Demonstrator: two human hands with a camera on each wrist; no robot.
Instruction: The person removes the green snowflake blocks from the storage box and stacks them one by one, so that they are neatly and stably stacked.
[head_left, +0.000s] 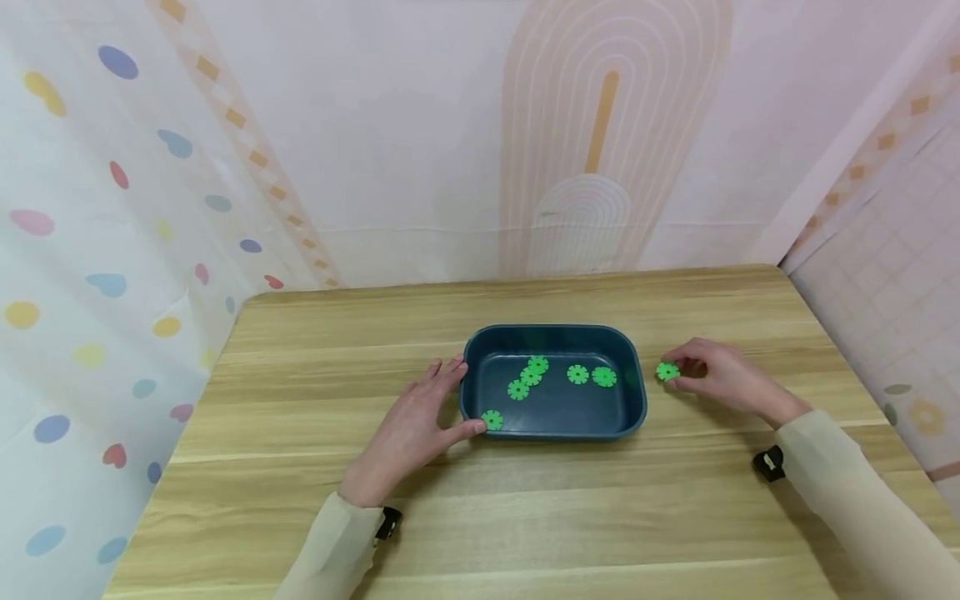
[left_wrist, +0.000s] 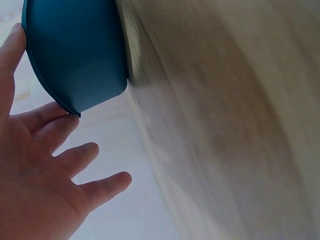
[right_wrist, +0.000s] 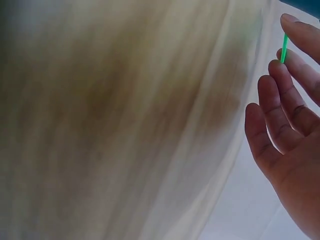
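A dark blue rectangular tub [head_left: 555, 425] with rounded corners stands on the wooden table. Several green notched plastic discs [head_left: 577, 374] lie inside it, some overlapping; one sits in the near left corner. My left hand [head_left: 412, 425] rests against the tub's left end, thumb at the near corner and fingertips at the rim. In the left wrist view its ring and little fingers stick out straight, off the tub. To the right of the tub, my right hand [head_left: 712, 375] pinches another green notched disc [head_left: 667, 371] between thumb and fingertips; it shows edge-on in the right wrist view.
The wooden table [head_left: 315, 450] stretches out on all sides of the tub. Behind it hangs a pale patterned curtain [head_left: 405, 125], and more patterned cloth hangs at both sides. A black strap [head_left: 769, 463] shows at the right sleeve, another [head_left: 388, 522] at the left.
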